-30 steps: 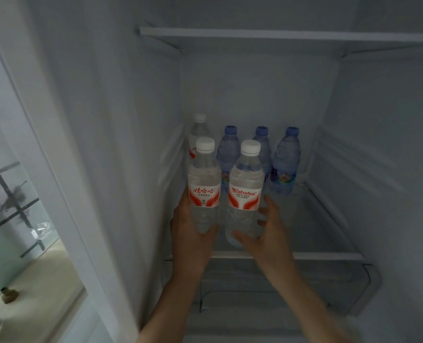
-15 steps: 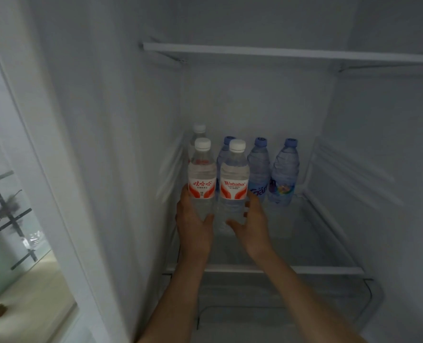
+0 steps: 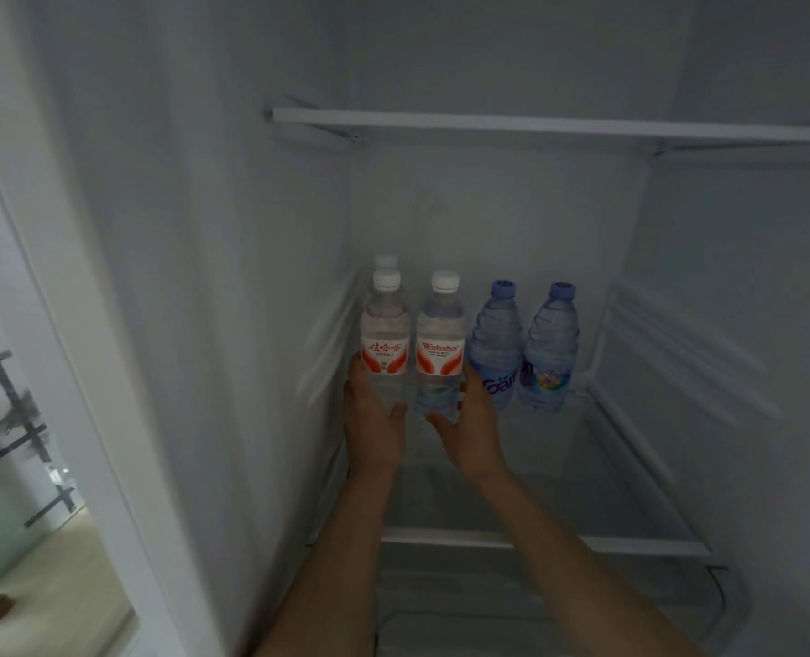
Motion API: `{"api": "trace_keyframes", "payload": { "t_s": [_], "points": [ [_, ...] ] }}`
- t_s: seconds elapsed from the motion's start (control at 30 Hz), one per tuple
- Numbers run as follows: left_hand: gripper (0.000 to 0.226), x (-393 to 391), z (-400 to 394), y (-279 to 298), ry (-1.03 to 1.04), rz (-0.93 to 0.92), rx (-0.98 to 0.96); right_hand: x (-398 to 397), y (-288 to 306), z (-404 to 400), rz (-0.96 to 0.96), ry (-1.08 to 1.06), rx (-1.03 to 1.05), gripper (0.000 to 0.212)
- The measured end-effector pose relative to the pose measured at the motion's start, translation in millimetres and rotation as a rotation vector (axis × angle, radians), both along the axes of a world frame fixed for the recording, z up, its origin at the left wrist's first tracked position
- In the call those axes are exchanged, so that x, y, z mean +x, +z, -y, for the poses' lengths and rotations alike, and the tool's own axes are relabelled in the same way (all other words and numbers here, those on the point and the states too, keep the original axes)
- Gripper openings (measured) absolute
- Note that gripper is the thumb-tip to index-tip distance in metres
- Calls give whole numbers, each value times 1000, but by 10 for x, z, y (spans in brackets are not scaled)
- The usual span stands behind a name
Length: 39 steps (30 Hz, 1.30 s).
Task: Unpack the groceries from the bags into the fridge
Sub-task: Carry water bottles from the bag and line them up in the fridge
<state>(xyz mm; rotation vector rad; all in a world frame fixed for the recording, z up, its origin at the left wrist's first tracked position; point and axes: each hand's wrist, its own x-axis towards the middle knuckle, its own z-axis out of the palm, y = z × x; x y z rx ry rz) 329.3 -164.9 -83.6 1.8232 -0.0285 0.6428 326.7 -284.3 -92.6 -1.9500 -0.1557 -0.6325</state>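
Deep on the white fridge's glass shelf (image 3: 630, 467) three bottles already stand while my left hand (image 3: 372, 419) and right hand (image 3: 471, 426), fingers wrapped round, set down two clear red-labelled water bottles (image 3: 386, 343).

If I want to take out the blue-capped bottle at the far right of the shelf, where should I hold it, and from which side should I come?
Grip the far-right blue-capped bottle around its ribbed middle, coming from the front and slightly from the right. It stands upright at the back of the shelf, with its blue-capped neighbour close on its left, while the space to its right and in front looks free.
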Motion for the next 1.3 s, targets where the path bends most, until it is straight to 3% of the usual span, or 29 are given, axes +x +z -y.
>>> {"api": "trace_keyframes", "payload": {
  "t_s": [0.23,0.43,0.67,0.83,1.07,1.3],
  "points": [
    [84,19,-23,7,33,-44,39,-1,16,38,-53,34,-9,61],
    [81,-121,-39,-34,110,-185,77,-171,-17,129,-131,-10,-124,55],
    [59,-663,-8,-30,46,-14,28,-759,9,164,-136,-110,-129,44],
    [40,-1149,25,-66,-235,57,47,-1428,-101,113,-107,-221,-130,43],
    [25,-2004,-15,-411,-618,-26,98,-2572,-442,-22,-83,-433,-138,35],
    [21,-2784,45,-1079,-925,-42,317,-3838,-944,-128,-275,-663,-148,33]
  ]
}}
